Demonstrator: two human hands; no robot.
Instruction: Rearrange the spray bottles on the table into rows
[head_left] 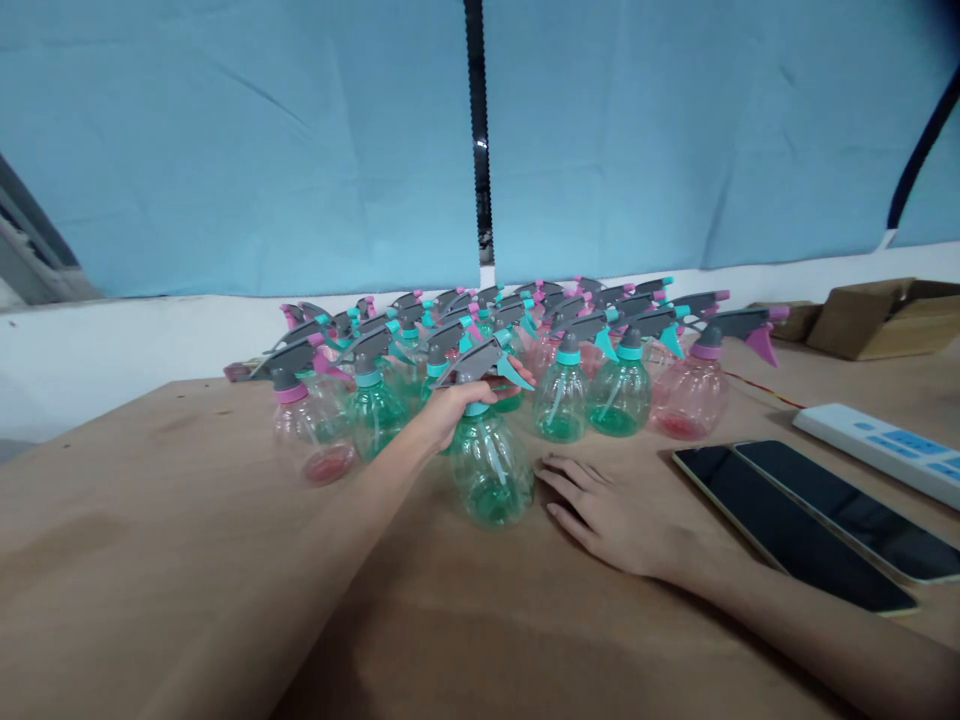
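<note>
My left hand point(476, 395) is closed round the neck of a clear green spray bottle point(491, 475) with a grey head and a turquoise trigger. The bottle is upright, in front of the others; whether its base touches the table I cannot tell. My right hand point(600, 505) lies flat on the table just right of that bottle, fingers spread, holding nothing. Behind stand rows of similar bottles, among them a green one point(619, 400) and a pink one point(688, 395) to the right. Another pink bottle point(311, 445) stands at the left front.
Two dark-screened phones point(799, 530) lie side by side at the right, by my right forearm. Beyond them is a white power strip point(889, 450). Cardboard boxes point(870, 325) sit at the back right. A blue curtain point(300, 150) hangs behind the wooden table point(150, 520).
</note>
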